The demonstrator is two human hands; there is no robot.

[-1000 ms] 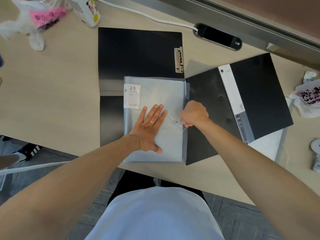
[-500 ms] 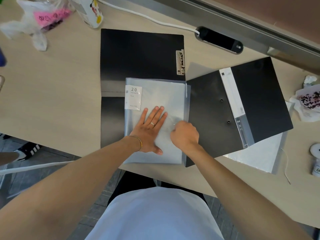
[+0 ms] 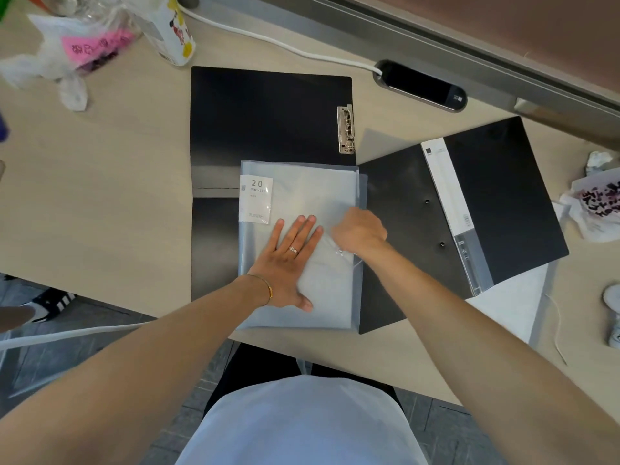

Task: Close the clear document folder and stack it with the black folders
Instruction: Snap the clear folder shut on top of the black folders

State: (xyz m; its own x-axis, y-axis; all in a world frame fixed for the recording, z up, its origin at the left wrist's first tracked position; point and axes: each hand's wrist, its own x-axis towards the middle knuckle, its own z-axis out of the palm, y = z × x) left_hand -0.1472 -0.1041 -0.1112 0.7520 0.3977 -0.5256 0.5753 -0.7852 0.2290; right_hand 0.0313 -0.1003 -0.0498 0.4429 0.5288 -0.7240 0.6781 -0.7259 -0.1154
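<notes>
head view: the clear folder point(image 3: 302, 243) lies mid-frame, overlapping the clip folder point(image 3: 268, 115) above and left of it and touching the ring folder point(image 3: 469, 209) at right. the left hand point(image 3: 288, 260) presses flat on the cover, fingers straight, grasping nothing. the right hand point(image 3: 360, 229) is curled at the closure near the right edge; whether its grip pinches the cord or snap point(image 3: 340, 251) i cannot tell. risk: the fastening may slip loose so the cover springs up, or the slick plastic may slide over the black cover when lifted.
</notes>
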